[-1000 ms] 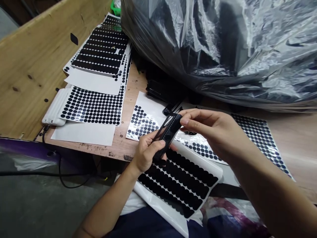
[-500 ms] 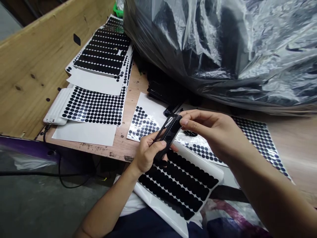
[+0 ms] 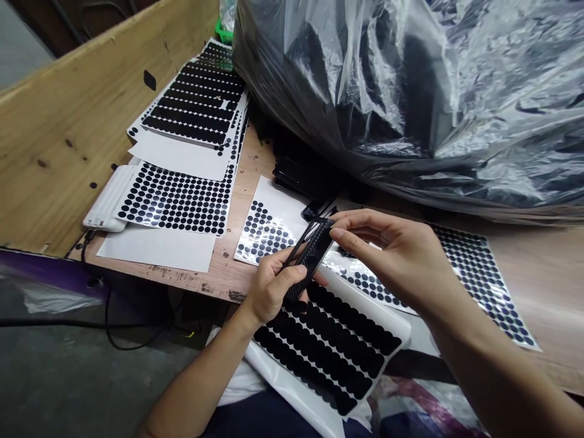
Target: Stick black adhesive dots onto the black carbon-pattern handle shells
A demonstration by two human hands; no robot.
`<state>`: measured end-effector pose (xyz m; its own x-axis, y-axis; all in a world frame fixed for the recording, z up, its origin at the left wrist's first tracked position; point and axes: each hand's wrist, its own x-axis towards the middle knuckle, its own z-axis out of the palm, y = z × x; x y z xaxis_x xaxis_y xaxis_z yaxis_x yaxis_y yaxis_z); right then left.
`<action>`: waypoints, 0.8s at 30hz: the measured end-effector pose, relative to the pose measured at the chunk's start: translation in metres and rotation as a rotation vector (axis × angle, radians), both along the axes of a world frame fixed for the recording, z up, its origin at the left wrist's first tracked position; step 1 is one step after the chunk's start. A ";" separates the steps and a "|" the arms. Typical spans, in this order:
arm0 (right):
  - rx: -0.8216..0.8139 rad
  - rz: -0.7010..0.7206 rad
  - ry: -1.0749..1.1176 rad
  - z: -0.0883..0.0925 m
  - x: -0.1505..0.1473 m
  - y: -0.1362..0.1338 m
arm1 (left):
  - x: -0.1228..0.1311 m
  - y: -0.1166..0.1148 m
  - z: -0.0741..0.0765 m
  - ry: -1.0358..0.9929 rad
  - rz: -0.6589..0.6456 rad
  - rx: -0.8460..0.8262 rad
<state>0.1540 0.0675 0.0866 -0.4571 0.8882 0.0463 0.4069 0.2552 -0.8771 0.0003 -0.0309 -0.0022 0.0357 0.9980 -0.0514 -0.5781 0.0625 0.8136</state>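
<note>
A black textured plastic part [image 3: 310, 255] stands tilted over the table's near edge. My left hand [image 3: 271, 289] grips its lower end, fingers wrapped round it. At the part's upper end, my right hand [image 3: 392, 255] presses with pinched fingertips. Below both hands, a white sheet of black round pads [image 3: 333, 347] lies on my lap. A partly used sheet of small black dots [image 3: 264, 228] lies on the table just behind the part.
More dot sheets [image 3: 176, 198] and stacked pad sheets [image 3: 196, 106] lie at the left beside a wooden wall [image 3: 59, 121]. A large plastic bag of black parts [image 3: 410, 91] fills the back. Another dot sheet [image 3: 483, 267] lies at the right. A white ribbed box [image 3: 107, 201] sits at the left edge.
Both hands keep their hold on the black part; it has tipped slightly. The view has shifted a little, with no other clear movement.
</note>
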 end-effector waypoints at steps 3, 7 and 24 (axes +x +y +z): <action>0.073 0.008 -0.045 0.000 0.001 0.000 | -0.001 0.000 0.000 0.000 -0.001 -0.003; 0.189 -0.004 -0.096 -0.002 0.002 -0.001 | -0.001 -0.001 -0.001 -0.008 -0.007 -0.016; 0.511 -0.110 -0.436 -0.030 0.032 0.023 | 0.001 0.000 0.001 0.054 0.045 -0.027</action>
